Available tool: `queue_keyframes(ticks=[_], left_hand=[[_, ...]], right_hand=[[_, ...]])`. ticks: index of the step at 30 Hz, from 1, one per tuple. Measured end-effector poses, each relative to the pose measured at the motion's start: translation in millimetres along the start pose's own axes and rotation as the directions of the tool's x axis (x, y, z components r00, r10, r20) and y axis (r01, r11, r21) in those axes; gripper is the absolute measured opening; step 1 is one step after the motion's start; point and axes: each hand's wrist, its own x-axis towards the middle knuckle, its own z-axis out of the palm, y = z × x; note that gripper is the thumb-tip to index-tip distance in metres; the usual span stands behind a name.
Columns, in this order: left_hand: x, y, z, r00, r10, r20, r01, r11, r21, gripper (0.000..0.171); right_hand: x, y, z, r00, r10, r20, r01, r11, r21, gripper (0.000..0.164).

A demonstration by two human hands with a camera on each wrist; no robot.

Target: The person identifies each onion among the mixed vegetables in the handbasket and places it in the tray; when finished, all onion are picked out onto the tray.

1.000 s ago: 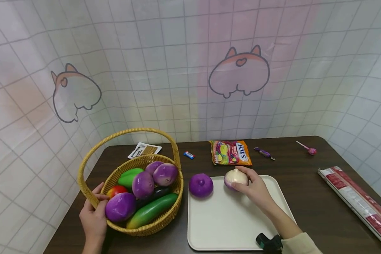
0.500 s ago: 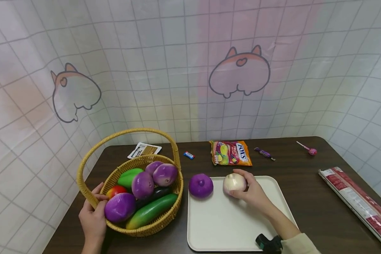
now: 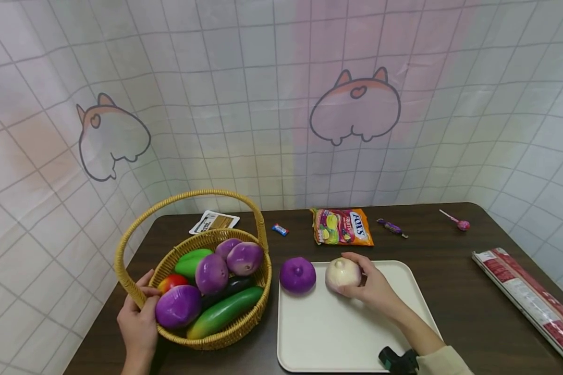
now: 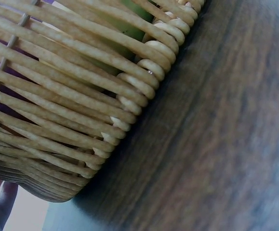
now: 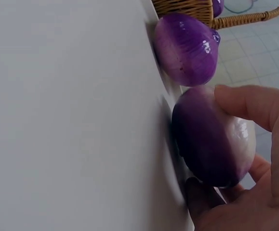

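Observation:
In the head view, my right hand (image 3: 374, 290) holds a white-and-purple turnip (image 3: 341, 273) at the tray's back edge, its pale tip up. The right wrist view shows thumb and fingers round the turnip (image 5: 209, 139), its purple underside close over the white tray (image 5: 72, 115). Just left of it sits a purple onion (image 3: 297, 275) on the tray. My left hand (image 3: 139, 320) grips the rim of a wicker basket (image 3: 225, 338) where the handle meets it. Inside lie several round purple vegetables (image 3: 178, 306), a long green one (image 3: 226, 312), a dark eggplant and a red-yellow fruit (image 3: 171, 283).
Behind the tray lie a Fox's candy bag (image 3: 341, 227), a purple wrapped sweet (image 3: 392, 228) and a small blue packet (image 3: 280, 229). A lollipop (image 3: 462, 224) and a long red-and-white package (image 3: 527, 302) are on the right. A flat packet (image 3: 213, 222) lies behind the basket.
My right hand has shifted the turnip slightly left, nearer the purple onion, and its tip now points more toward the camera. The left hand and basket stay put.

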Motion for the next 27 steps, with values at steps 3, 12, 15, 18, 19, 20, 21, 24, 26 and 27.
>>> queue_keyframes(ticks=[3, 12, 15, 18, 19, 20, 21, 24, 26, 27], left_hand=[[0.7, -0.2, -0.3, 1.000, -0.001, -0.002, 0.001, 1.000, 0.000, 0.007], [-0.4, -1.6, 1.2, 1.000, -0.004, 0.000, 0.004, 1.000, -0.006, 0.007], [-1.3, -1.3, 1.4, 1.000, -0.009, -0.001, 0.009, 1.000, -0.013, 0.007], [-1.2, -2.0, 0.9, 1.000, -0.009, -0.001, 0.009, 1.000, -0.026, 0.007], [-1.1, -2.0, 0.9, 1.000, -0.008, -0.001, 0.008, 1.000, -0.025, 0.008], [-1.0, -1.9, 0.8, 1.000, -0.007, -0.002, 0.007, 1.000, -0.024, 0.007], [-0.8, -1.7, 0.7, 1.000, -0.005, -0.003, 0.005, 1.000, -0.024, 0.008], [-0.4, -0.9, 0.6, 1.000, 0.003, -0.003, -0.003, 1.000, -0.015, 0.008], [-0.5, -0.6, 0.7, 1.000, 0.007, -0.002, -0.007, 1.000, -0.008, 0.007], [-0.4, -1.1, 0.6, 1.000, 0.008, -0.001, -0.008, 1.000, -0.006, 0.007]], right_hand=[[0.0, -0.5, 0.4, 1.000, -0.017, 0.025, 0.016, 1.000, 0.025, 0.080], [-0.8, 1.2, 1.0, 0.999, -0.023, 0.025, 0.022, 1.000, 0.021, 0.080], [-0.8, 2.5, 1.8, 1.000, -0.016, 0.026, 0.015, 1.000, 0.009, 0.080], [-0.5, 4.0, 1.8, 0.999, -0.017, 0.028, 0.017, 1.000, 0.005, 0.080], [-0.3, 4.5, 1.6, 0.999, -0.020, 0.030, 0.020, 1.000, 0.004, 0.081], [-0.1, 4.8, 1.4, 0.999, -0.023, 0.032, 0.023, 1.000, 0.001, 0.081], [0.1, 5.2, 1.3, 0.999, -0.025, 0.031, 0.025, 1.000, 0.000, 0.081], [0.5, 5.1, 1.1, 0.999, -0.018, 0.030, 0.019, 1.000, -0.011, 0.082], [0.6, 4.6, 1.3, 0.999, -0.012, 0.031, 0.012, 1.000, -0.019, 0.083], [0.4, 4.1, 1.3, 0.999, -0.012, 0.031, 0.013, 1.000, -0.016, 0.083]])
